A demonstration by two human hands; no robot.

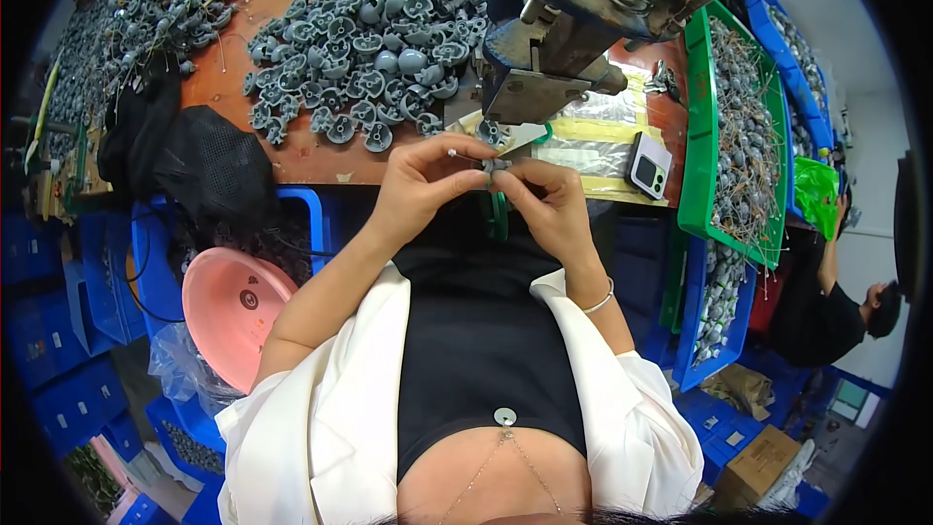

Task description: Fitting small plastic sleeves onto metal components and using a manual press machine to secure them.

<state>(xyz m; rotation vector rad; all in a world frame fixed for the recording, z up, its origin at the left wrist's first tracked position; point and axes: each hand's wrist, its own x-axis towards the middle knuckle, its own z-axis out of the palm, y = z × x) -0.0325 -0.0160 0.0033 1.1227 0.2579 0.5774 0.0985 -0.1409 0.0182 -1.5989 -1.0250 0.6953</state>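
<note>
Head view: the left hand (420, 175) and right hand (546, 196) are both pinching one small grey part (496, 165) in their fingertips, just off the bench (321, 156) edge below the press (573, 29). Its long axis is seemingly lying left-right; facing unclear. A loosening grip is likely risking a drop into the lap.

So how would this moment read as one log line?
left hand + right hand: pinching small grey part | behind: grey parts pile, press

small grey part (496, 165) mostly hidden by fingertips, press (583, 19) top cut off by frame edge
</note>
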